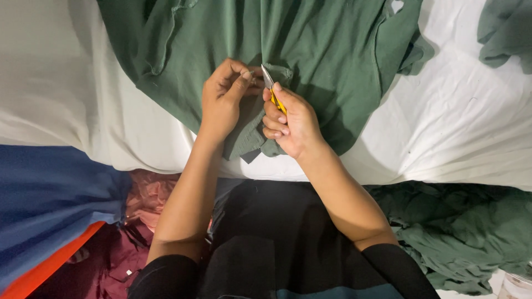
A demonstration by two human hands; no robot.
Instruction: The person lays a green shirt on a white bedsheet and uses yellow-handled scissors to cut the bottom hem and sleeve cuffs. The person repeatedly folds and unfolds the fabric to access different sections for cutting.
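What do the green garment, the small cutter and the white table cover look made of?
Green garment: soft matte knit cloth, draping in folds. Cutter in the right hand: shiny, probably metal blade, yellow, likely plastic handle. White cover: thin creased fabric.

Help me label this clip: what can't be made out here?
- Head view: the tool in the right hand shows only a blade tip and yellow strip; fingers hide the rest.
- Left hand fingertips hide their pinch on the green garment.
- Garment's top: cut off by frame edge.

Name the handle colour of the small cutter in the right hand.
Yellow handle on the cutter held by the right hand; head view.
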